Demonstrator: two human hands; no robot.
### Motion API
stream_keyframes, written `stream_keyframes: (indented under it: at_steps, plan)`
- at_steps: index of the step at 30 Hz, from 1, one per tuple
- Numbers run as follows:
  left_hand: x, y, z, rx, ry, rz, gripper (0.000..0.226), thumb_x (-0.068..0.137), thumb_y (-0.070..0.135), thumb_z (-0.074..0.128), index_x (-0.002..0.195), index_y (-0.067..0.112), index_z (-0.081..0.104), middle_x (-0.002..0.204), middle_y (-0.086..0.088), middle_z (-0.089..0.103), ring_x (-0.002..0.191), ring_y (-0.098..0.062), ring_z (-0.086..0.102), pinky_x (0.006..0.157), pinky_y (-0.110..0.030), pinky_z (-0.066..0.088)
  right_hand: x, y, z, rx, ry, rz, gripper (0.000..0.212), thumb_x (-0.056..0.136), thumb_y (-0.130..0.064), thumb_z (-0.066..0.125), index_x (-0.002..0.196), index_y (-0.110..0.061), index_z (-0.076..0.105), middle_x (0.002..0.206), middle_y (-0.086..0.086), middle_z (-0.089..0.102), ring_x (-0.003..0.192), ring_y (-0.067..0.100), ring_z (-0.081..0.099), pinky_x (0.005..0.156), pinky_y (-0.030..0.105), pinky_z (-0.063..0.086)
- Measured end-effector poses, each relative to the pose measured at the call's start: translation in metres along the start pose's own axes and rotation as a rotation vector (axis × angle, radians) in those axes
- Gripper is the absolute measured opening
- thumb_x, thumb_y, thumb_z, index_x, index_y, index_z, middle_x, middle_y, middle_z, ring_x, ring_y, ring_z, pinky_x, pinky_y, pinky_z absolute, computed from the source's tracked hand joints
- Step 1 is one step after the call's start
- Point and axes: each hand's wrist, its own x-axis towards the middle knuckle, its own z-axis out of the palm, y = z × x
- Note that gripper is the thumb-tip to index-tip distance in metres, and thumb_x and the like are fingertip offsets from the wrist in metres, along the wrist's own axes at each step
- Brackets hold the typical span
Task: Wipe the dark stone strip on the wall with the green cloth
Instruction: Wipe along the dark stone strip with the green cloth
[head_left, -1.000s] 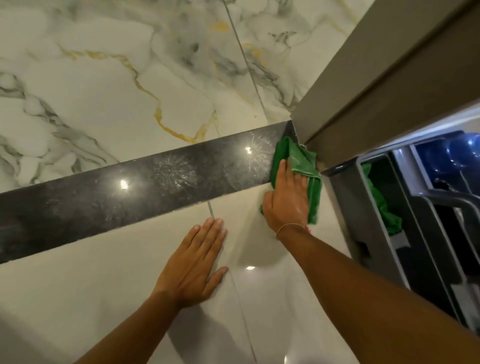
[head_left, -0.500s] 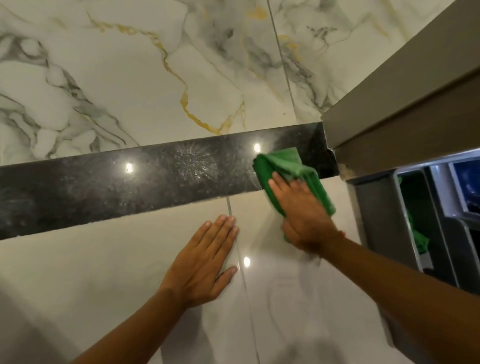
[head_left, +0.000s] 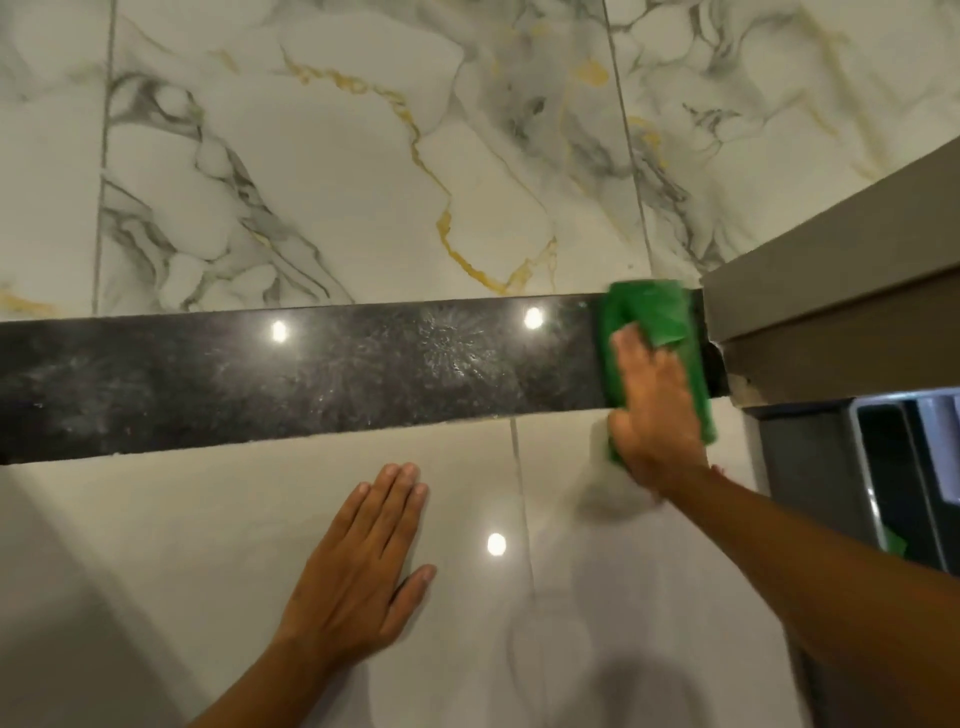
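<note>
Right hand (head_left: 655, 415), grip spread, presses crumpled green cloth (head_left: 649, 312) on the right end of the speckled dark stone strip (head_left: 311, 374), by the grey cabinet (head_left: 831, 296); left hand (head_left: 358, 566) lies spread on glossy tile (head_left: 156, 519).

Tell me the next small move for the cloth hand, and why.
Probably sweep the green cloth leftward along the dark stone strip. The right hand presses it flat at the strip's right end, against the grey cabinet edge, while whitish starburst smears show on the stone to its left. The left hand rests flat on the tile below.
</note>
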Motion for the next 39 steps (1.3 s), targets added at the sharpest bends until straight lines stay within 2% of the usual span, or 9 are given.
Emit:
stream_keyframes:
  at_steps: [4,8,10,16,20,22,28,34,39]
  plan:
    - [-0.009,-0.011,0.006,-0.003,0.041,-0.110,0.077,0.097,0.049,0.036,0.156,0.001,0.025,0.167,-0.018,0.020,0.156,-0.032,0.015,0.127,-0.046,0.013,0.053,-0.108,0.017,0.050,0.118,0.331,0.085,0.080,-0.027,0.036,0.157,-0.010,0.004,0.166,0.014,0.008,0.152,0.035,0.004,0.123,0.051,0.007]
    - [-0.016,-0.010,0.004,-0.042,0.043,-0.275,0.078,0.098,0.051,0.031,0.157,0.001,0.021,0.167,-0.018,0.017,0.157,-0.031,0.012,0.127,-0.045,0.010,-0.032,-0.150,0.054,-0.015,-0.077,-0.388,0.093,0.073,-0.034,0.037,0.158,-0.015,0.003,0.167,0.008,0.004,0.154,0.028,-0.001,0.124,0.048,0.003]
    - [-0.022,-0.014,0.000,-0.066,0.046,-0.348,0.078,0.099,0.051,0.030,0.157,0.000,0.020,0.167,-0.019,0.017,0.157,-0.031,0.011,0.128,-0.045,0.009,-0.056,-0.114,0.042,-0.033,-0.172,-0.472,0.094,0.072,-0.037,0.038,0.158,-0.018,0.004,0.167,0.004,0.004,0.154,0.027,-0.001,0.123,0.049,0.005]
    - [-0.053,-0.052,0.003,-0.088,0.102,-0.491,0.078,0.100,0.051,0.028,0.158,0.001,0.015,0.169,-0.018,0.011,0.158,-0.031,0.008,0.129,-0.042,0.004,0.039,-0.187,0.033,0.049,0.068,0.240,0.089,0.076,-0.024,0.040,0.157,-0.008,0.006,0.167,0.012,0.007,0.153,0.033,0.003,0.124,0.049,0.001]
    - [-0.069,-0.071,-0.001,-0.100,0.111,-0.563,0.078,0.100,0.052,0.026,0.158,0.000,0.016,0.168,-0.019,0.012,0.157,-0.032,0.010,0.129,-0.041,0.002,-0.008,-0.205,0.060,-0.095,-0.129,-0.594,0.089,0.077,-0.033,0.036,0.158,-0.014,0.004,0.167,0.010,0.003,0.154,0.029,-0.003,0.124,0.051,0.006]
    - [-0.078,-0.082,-0.007,-0.101,0.113,-0.625,0.078,0.100,0.052,0.025,0.158,0.000,0.017,0.168,-0.019,0.013,0.157,-0.032,0.010,0.129,-0.040,0.000,-0.028,-0.168,0.050,-0.162,-0.246,-0.776,0.091,0.076,-0.036,0.039,0.158,-0.018,0.004,0.167,0.007,0.004,0.154,0.028,-0.003,0.123,0.052,0.009]
    - [-0.110,-0.124,-0.010,-0.100,0.170,-0.740,0.078,0.099,0.051,0.031,0.159,0.003,0.017,0.168,-0.017,0.015,0.158,-0.030,0.007,0.129,-0.041,0.005,0.024,-0.262,0.059,-0.006,0.007,-0.050,0.089,0.077,-0.028,0.036,0.157,-0.010,0.003,0.167,0.011,0.001,0.153,0.031,-0.003,0.123,0.046,-0.003]
    - [-0.123,-0.141,-0.012,-0.112,0.207,-0.797,0.077,0.098,0.047,0.036,0.157,0.000,0.020,0.167,-0.020,0.017,0.157,-0.033,0.009,0.128,-0.047,0.011,-0.019,-0.258,0.069,-0.178,-0.262,-0.884,0.093,0.076,-0.036,0.040,0.158,-0.019,-0.001,0.167,0.007,0.001,0.154,0.028,-0.005,0.124,0.049,0.002]
    - [-0.140,-0.150,-0.013,-0.093,0.190,-0.876,0.080,0.097,0.047,0.034,0.159,0.002,0.013,0.168,-0.019,0.013,0.157,-0.032,0.007,0.127,-0.051,0.015,0.012,-0.311,0.066,-0.037,-0.066,-0.167,0.087,0.080,-0.027,0.037,0.158,-0.012,0.000,0.167,0.011,-0.002,0.153,0.032,-0.006,0.123,0.049,-0.002]
